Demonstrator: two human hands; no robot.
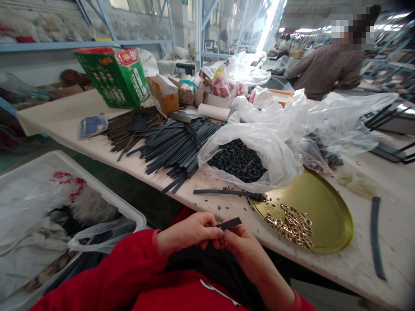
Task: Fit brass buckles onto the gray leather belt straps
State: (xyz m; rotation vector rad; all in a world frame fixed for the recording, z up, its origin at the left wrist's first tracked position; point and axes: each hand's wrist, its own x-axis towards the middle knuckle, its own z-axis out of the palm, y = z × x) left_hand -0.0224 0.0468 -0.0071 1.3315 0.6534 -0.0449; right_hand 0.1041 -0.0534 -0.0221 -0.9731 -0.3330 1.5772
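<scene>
Close to my body, in front of the table edge, my left hand (191, 231) and my right hand (242, 245) meet with fingertips pinched together. Between them is a short dark strap (231, 223), its free end sticking out to the upper right. A small gold-coloured buckle (218, 224) shows at my left fingertips, partly covered. Just beyond the hands, a longer black strap (214, 191) lies with dark loops at its right end. That end touches a round gold tray (333, 211) holding a pile of gold buckles (293, 224).
An open plastic bag (275, 151) holds many small black loops (238, 162). Black strips (181, 147) and brown strips (126, 129) spread to the left. A green box (113, 80) stands behind. A single strip (376, 237) lies right; a white bin (136, 211) sits lower left. One person (327, 71) works beyond.
</scene>
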